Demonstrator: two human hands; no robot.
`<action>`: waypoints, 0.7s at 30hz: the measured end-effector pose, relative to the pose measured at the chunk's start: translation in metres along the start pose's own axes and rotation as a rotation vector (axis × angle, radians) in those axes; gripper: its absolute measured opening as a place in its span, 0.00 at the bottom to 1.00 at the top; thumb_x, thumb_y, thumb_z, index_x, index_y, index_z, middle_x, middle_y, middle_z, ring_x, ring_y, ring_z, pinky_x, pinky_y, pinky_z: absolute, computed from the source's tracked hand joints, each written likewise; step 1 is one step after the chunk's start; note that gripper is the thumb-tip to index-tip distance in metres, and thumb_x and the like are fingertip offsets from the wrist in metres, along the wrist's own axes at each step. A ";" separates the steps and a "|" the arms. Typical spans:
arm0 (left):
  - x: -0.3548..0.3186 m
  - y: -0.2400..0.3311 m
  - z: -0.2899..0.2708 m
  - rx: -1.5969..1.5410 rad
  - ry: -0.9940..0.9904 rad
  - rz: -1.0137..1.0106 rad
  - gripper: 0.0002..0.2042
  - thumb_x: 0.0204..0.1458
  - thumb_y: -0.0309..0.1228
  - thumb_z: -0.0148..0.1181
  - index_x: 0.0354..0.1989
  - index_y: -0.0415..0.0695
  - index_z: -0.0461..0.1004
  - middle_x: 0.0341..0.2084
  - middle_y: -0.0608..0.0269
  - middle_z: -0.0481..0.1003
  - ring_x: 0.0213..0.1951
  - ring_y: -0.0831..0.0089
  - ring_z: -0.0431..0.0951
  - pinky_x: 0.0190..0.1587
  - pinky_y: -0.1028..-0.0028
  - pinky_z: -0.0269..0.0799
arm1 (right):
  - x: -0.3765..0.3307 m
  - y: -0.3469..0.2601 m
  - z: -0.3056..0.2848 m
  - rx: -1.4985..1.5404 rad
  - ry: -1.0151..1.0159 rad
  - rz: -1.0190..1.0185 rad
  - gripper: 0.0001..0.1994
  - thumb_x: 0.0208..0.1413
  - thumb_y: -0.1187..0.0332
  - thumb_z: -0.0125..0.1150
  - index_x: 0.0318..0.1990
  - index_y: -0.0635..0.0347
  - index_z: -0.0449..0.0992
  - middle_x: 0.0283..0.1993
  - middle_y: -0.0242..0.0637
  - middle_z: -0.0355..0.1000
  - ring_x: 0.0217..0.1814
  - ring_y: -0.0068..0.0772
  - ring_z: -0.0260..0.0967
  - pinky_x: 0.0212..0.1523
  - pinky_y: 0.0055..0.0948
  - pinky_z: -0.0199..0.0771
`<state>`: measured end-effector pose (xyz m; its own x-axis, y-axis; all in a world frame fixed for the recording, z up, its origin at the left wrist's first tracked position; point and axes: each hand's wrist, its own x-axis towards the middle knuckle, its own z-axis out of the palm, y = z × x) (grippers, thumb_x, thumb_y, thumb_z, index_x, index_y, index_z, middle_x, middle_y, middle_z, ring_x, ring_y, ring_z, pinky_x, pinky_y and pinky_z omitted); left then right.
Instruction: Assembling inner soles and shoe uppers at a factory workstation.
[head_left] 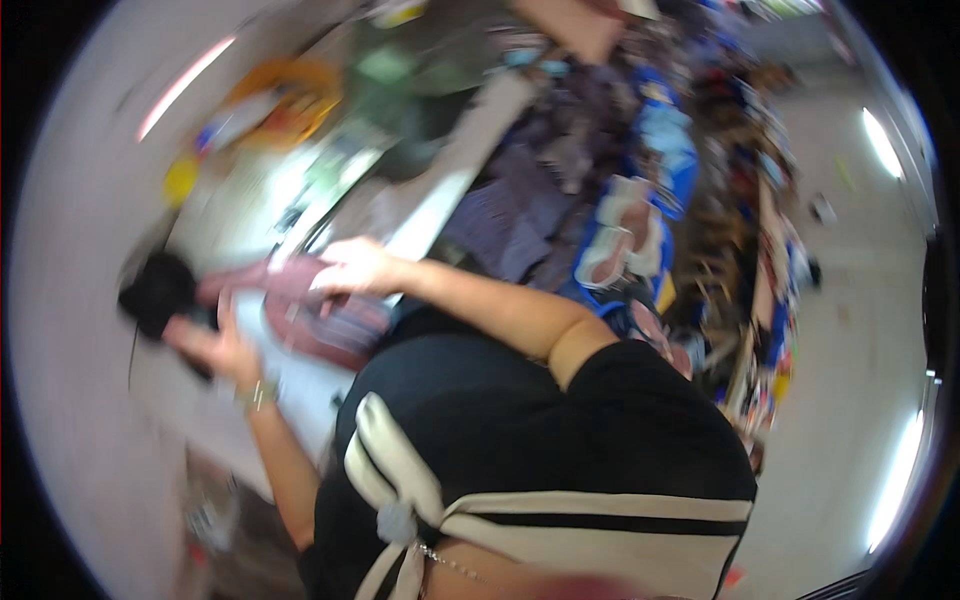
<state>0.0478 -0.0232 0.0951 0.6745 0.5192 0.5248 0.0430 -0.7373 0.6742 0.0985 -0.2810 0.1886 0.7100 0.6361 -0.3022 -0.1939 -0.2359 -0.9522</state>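
Motion blurs much of the scene. My right hand (358, 268) is closed on one end of a mauve fabric piece (270, 280) above a pale work table (285, 385). The piece stretches left toward a black rounded object (160, 293), whose kind I cannot make out. Just below that object is my left hand (218, 345), its thumb and fingers apart, with a watch or bracelet on the wrist. Curved mauve pieces with pale stripes (330, 325) lie under and beside my right hand, close to my body.
A lit pale surface (290, 190) lies beyond my hands, with an orange-yellow basket (290, 100) farther back. To the right are piles of dark purple pieces (515, 205), blue bins (680, 165) and pale-and-pink shoe-like pieces (615, 245). Cluttered racks (720, 280) line the aisle.
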 end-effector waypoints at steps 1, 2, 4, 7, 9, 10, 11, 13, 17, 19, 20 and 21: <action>0.020 0.064 -0.019 0.010 -0.099 0.087 0.43 0.43 0.38 0.67 0.63 0.33 0.48 0.63 0.45 0.52 0.64 0.54 0.50 0.65 0.61 0.44 | -0.008 0.019 -0.013 0.166 -0.031 -0.030 0.14 0.53 0.64 0.59 0.39 0.67 0.73 0.33 0.34 0.75 0.30 0.24 0.74 0.32 0.27 0.74; 0.028 0.075 -0.038 -0.047 -0.289 0.378 0.47 0.36 0.40 0.71 0.63 0.35 0.50 0.63 0.45 0.50 0.64 0.51 0.50 0.65 0.58 0.44 | -0.014 0.005 -0.021 -0.045 -0.117 -0.100 0.14 0.52 0.65 0.60 0.40 0.66 0.73 0.33 0.35 0.75 0.30 0.23 0.72 0.32 0.26 0.75; 0.036 0.109 -0.066 0.051 -0.758 0.646 0.47 0.34 0.36 0.72 0.63 0.38 0.50 0.59 0.44 0.58 0.61 0.50 0.57 0.61 0.60 0.52 | -0.024 -0.011 -0.024 -0.152 -0.175 -0.190 0.14 0.53 0.65 0.59 0.43 0.65 0.72 0.32 0.35 0.73 0.30 0.24 0.71 0.32 0.25 0.75; 0.017 0.090 -0.062 -0.096 -0.814 0.397 0.42 0.30 0.29 0.73 0.59 0.43 0.59 0.42 0.47 0.73 0.46 0.52 0.74 0.47 0.66 0.69 | -0.029 -0.025 -0.017 0.170 -0.131 -0.058 0.16 0.54 0.64 0.58 0.46 0.65 0.71 0.35 0.36 0.74 0.32 0.24 0.73 0.31 0.24 0.75; 0.014 0.073 -0.056 -0.072 -0.657 0.317 0.40 0.36 0.28 0.69 0.61 0.43 0.56 0.49 0.46 0.69 0.51 0.51 0.70 0.51 0.64 0.66 | -0.030 -0.021 -0.012 0.359 -0.029 -0.122 0.17 0.55 0.63 0.56 0.49 0.64 0.70 0.38 0.37 0.75 0.32 0.25 0.75 0.30 0.21 0.73; 0.018 0.064 -0.053 -0.016 -0.531 0.286 0.39 0.38 0.28 0.67 0.62 0.43 0.54 0.52 0.46 0.67 0.53 0.51 0.68 0.52 0.64 0.65 | -0.033 -0.017 -0.010 0.416 -0.013 -0.154 0.17 0.56 0.64 0.55 0.50 0.63 0.69 0.37 0.36 0.75 0.31 0.24 0.75 0.29 0.21 0.72; 0.026 0.055 -0.048 -0.011 -0.410 0.171 0.40 0.41 0.30 0.66 0.63 0.44 0.51 0.55 0.45 0.63 0.55 0.51 0.66 0.54 0.63 0.64 | -0.034 -0.007 -0.008 0.382 0.003 -0.123 0.17 0.55 0.64 0.55 0.50 0.63 0.69 0.37 0.36 0.75 0.31 0.24 0.75 0.30 0.21 0.72; 0.051 0.017 -0.036 0.151 -0.098 0.094 0.41 0.47 0.36 0.63 0.66 0.46 0.44 0.61 0.41 0.53 0.59 0.49 0.60 0.57 0.61 0.61 | -0.036 0.010 -0.002 0.223 0.015 -0.109 0.15 0.54 0.65 0.56 0.47 0.62 0.72 0.36 0.36 0.75 0.30 0.23 0.74 0.30 0.20 0.72; 0.088 -0.018 -0.026 0.526 -0.234 -0.377 0.38 0.52 0.47 0.55 0.66 0.47 0.44 0.59 0.41 0.54 0.59 0.47 0.59 0.60 0.60 0.56 | -0.046 0.035 0.007 0.257 0.143 -0.071 0.11 0.54 0.67 0.56 0.41 0.64 0.75 0.31 0.37 0.75 0.26 0.22 0.73 0.27 0.21 0.73; 0.079 -0.044 -0.015 0.976 -0.282 -0.333 0.34 0.53 0.49 0.51 0.65 0.47 0.49 0.56 0.42 0.58 0.56 0.48 0.62 0.57 0.59 0.59 | -0.042 0.043 0.014 0.243 0.137 -0.076 0.11 0.53 0.68 0.55 0.41 0.64 0.76 0.31 0.37 0.75 0.26 0.23 0.73 0.28 0.22 0.74; 0.074 -0.056 -0.017 0.969 -0.280 -0.340 0.34 0.53 0.49 0.51 0.65 0.47 0.49 0.56 0.42 0.58 0.56 0.48 0.62 0.57 0.59 0.59 | -0.043 0.042 0.013 0.169 0.135 -0.091 0.11 0.53 0.69 0.55 0.41 0.64 0.76 0.31 0.37 0.75 0.26 0.23 0.73 0.28 0.22 0.74; 0.067 -0.069 -0.021 0.893 -0.101 -0.084 0.32 0.53 0.48 0.52 0.63 0.46 0.53 0.55 0.43 0.59 0.55 0.49 0.62 0.54 0.57 0.62 | -0.045 0.043 0.012 0.025 0.106 -0.078 0.11 0.53 0.66 0.55 0.42 0.59 0.76 0.33 0.34 0.76 0.28 0.22 0.73 0.33 0.22 0.73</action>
<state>0.0743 0.0715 0.0948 0.7034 0.5769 0.4152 0.6226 -0.7819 0.0317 0.0495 -0.3111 0.1608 0.7906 0.5707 -0.2220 -0.1509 -0.1697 -0.9739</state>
